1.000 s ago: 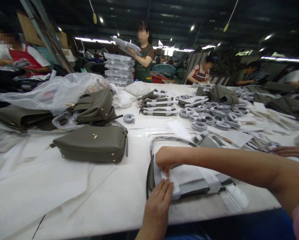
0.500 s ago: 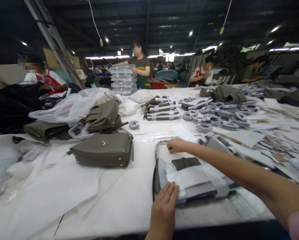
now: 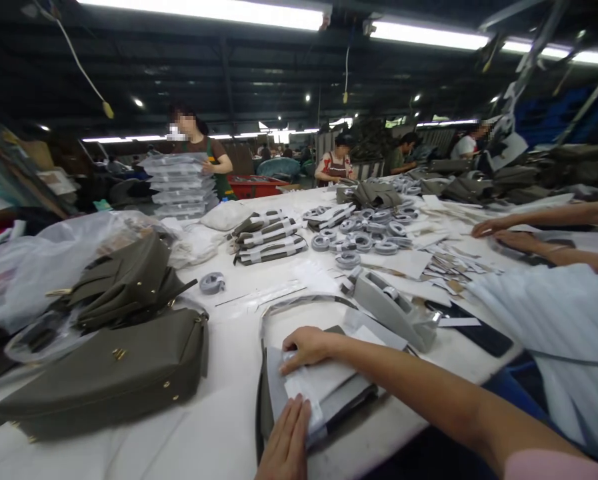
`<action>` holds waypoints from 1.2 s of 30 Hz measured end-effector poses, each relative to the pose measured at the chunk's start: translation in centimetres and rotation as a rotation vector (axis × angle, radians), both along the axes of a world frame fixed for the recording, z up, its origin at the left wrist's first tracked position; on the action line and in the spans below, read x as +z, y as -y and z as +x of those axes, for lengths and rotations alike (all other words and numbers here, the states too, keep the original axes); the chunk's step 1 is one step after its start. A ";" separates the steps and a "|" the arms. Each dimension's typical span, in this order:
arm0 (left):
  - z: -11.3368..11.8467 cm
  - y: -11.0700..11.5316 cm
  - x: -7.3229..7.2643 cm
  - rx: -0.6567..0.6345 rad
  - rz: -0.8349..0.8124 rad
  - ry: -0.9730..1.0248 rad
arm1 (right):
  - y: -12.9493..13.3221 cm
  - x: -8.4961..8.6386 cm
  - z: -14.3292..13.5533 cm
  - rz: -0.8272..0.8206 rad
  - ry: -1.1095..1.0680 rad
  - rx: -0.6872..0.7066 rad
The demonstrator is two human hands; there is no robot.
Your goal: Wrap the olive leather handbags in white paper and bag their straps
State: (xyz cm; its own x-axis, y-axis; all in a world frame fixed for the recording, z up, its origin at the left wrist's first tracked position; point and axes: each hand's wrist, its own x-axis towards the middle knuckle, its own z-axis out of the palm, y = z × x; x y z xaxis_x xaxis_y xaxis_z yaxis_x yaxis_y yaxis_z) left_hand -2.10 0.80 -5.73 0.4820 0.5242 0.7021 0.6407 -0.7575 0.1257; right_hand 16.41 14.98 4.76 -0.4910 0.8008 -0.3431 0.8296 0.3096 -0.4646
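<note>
A flat olive-green bag part (image 3: 261, 413), covered with grey and white sheets (image 3: 331, 380) and clear film, lies in front of me. Its wrapped strap (image 3: 303, 303) curves in an arc behind it. My left hand (image 3: 285, 440) lies on the near left corner of the covering, fingers straight and close together. Across the upper left part rests my right hand (image 3: 306, 350), thumb apart from the bent fingers, pressing on the film. Just beyond the right forearm stands a grey tape dispenser (image 3: 396, 310).
Olive handbags (image 3: 113, 373) lie at left beside a plastic bag (image 3: 103, 233). Wrapped bundles (image 3: 269, 243) and coiled straps (image 3: 349, 243) lie farther back. A co-worker's hands (image 3: 509, 237) work at right near white foam sheets (image 3: 553, 333). Another person stands by a stack of packets (image 3: 179, 183).
The view has turned right, so things appear farther left. My right hand has come back from the strap onto the covering. My left hand stays at the near left corner.
</note>
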 end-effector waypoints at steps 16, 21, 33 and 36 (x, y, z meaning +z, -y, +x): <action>0.5 2.5 5.2 0.059 -0.142 -0.015 | 0.7 -0.1 0.2 0.239 -0.154 -0.154; -1.6 1.8 7.3 0.028 -0.489 0.217 | 5.6 2.4 7.8 0.487 -0.134 -0.282; -0.7 -3.8 6.1 0.306 -0.827 0.684 | 12.7 -1.0 15.2 0.393 -0.187 -0.771; -1.0 -2.5 9.0 0.349 -0.798 0.888 | 12.0 0.5 13.7 0.548 -0.399 -0.807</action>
State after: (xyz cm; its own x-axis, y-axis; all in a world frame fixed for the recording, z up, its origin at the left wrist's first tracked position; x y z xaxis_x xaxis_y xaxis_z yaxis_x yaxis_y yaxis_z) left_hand -3.10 3.33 3.32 -0.2472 0.9587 0.1404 0.2505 -0.0768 0.9651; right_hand 30.08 2.94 5.23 0.2590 0.9371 0.2342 0.7013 -0.0157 -0.7127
